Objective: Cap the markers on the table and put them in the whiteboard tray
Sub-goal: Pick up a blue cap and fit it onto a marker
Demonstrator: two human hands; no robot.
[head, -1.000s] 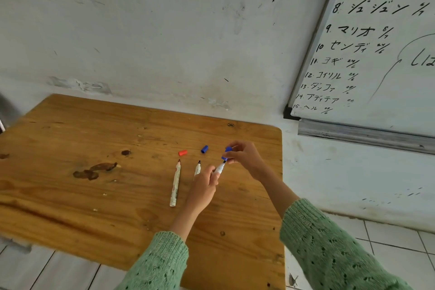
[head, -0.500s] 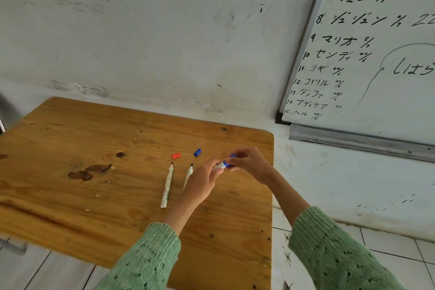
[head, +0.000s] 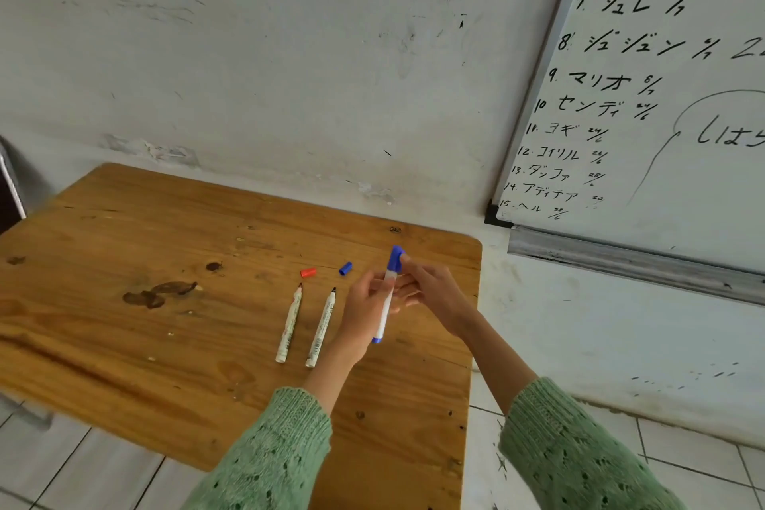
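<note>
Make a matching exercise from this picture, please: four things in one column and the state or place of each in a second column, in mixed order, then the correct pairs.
Things
1. blue marker
2. red cap
3. loose blue cap
4. whiteboard tray

States or places
A. lies on the table beyond the left uncapped marker
B. fixed under the whiteboard, no marker visible in it
C. held in the hands, cap on its tip
D. lies on the table beyond the right uncapped marker

Pairs: 1-C, 2-A, 3-D, 4-B
</note>
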